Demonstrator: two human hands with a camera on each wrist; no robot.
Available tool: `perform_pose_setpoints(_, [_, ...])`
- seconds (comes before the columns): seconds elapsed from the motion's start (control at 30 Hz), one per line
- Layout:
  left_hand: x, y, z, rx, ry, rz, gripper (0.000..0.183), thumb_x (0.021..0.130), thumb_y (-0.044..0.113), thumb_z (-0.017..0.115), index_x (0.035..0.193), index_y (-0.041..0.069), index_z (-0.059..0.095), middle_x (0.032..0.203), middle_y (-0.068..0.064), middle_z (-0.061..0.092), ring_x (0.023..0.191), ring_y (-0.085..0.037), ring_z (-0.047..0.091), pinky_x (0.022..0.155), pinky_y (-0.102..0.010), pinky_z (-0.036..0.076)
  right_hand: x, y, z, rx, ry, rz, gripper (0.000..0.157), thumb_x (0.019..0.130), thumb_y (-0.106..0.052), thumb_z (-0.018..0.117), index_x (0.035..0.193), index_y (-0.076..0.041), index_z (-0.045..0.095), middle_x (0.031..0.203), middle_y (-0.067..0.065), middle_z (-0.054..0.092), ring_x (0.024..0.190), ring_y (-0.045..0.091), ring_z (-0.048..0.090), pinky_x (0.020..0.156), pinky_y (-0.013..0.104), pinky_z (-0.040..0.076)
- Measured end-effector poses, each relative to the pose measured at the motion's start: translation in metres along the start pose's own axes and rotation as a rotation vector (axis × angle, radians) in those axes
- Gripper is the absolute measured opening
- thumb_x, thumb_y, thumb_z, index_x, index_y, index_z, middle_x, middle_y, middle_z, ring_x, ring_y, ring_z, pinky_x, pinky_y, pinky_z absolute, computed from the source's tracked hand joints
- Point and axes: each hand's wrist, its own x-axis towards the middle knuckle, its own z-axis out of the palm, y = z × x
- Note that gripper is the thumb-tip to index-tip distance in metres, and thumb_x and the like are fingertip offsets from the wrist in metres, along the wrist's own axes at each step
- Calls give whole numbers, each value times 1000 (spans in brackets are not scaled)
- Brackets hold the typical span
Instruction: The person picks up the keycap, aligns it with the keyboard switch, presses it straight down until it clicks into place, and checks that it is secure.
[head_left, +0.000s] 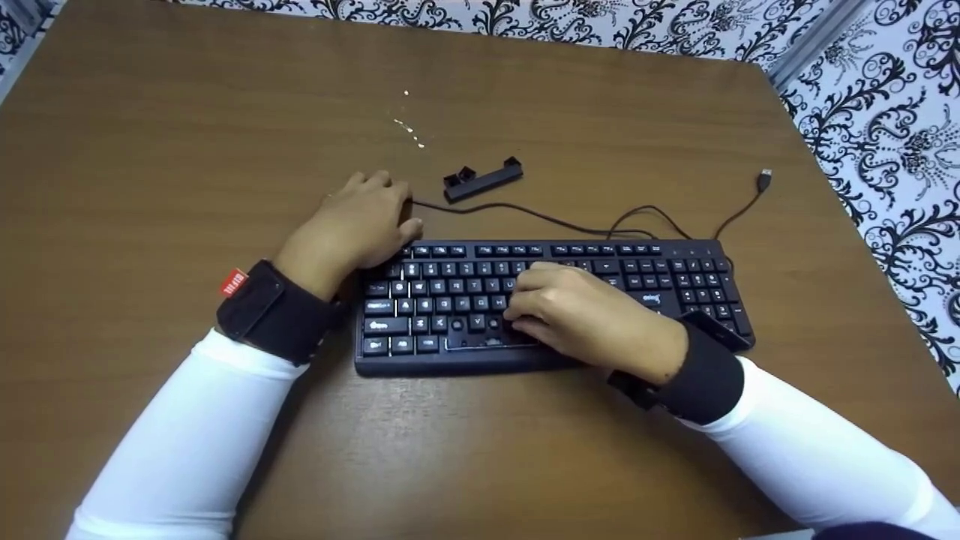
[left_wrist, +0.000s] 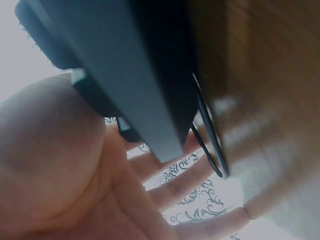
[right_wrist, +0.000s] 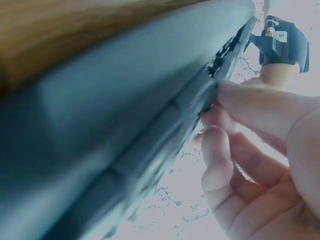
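A black keyboard (head_left: 472,367) lies on the table, with the long space-bar slot (head_left: 487,343) bare and dark gaps in the letter row above it. My right hand (head_left: 581,315) is over the middle of the lower rows, fingers curled, thumb and fingertips pinching at a keycap they mostly hide. In the right wrist view the thumb (right_wrist: 265,107) and forefinger meet at the key edge. My left hand (head_left: 356,221) rests at the keyboard's far left corner, thumb by the top edge and fingers loosely extended on the table. Behind the keyboard lies a loose space bar (head_left: 484,182) with small keycaps (head_left: 466,174) against it.
A thin black cable (head_left: 540,214) winds behind the keyboard to a USB plug (head_left: 763,180) at the right. Small pale crumbs (head_left: 410,132) lie farther back on the brown wooden table (head_left: 187,150). Patterned wallpaper (head_left: 900,150) borders the table's far and right edges.
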Motion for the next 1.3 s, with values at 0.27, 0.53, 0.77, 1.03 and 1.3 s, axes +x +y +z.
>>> perform_pose_setpoints(0.27, [-2,-2,1,7,10,3,61,104,40,46,153,4,36,157,-22,33,145,-43,29,115,-68,32,6,-10,2,-115,4,-16,4,86,-4,75,83,-5,73,78,3,61,75,18,58,69,28,56])
perform_pose_setpoints(0.53, [-4,-3,-1,14,-5,-8,59,105,39,45,152,5,37,159,-23,29,147,-46,25,115,-71,28,8,-9,6,-130,0,-62,7,83,0,74,84,-7,72,80,2,63,75,18,60,69,28,56])
perform_pose_setpoints(0.77, [-1,1,-1,21,-1,7,60,104,39,46,152,4,37,160,-24,28,149,-49,21,118,-69,24,2,-4,5,-86,-13,-45,3,86,-7,75,85,-7,72,82,3,67,78,19,62,73,31,58])
perform_pose_setpoints(1.03, [1,6,-2,26,-4,11,62,104,39,46,153,3,35,161,-25,27,149,-49,19,119,-67,23,28,17,-22,-13,17,-33,7,90,-12,71,86,-7,73,81,6,68,74,19,61,69,29,57])
perform_pose_setpoints(1.3, [0,0,1,16,10,3,60,105,37,45,153,2,35,159,-25,29,148,-48,24,117,-68,26,97,62,-35,-124,-40,186,10,86,-1,64,78,-4,69,81,11,67,78,29,59,79,43,55])
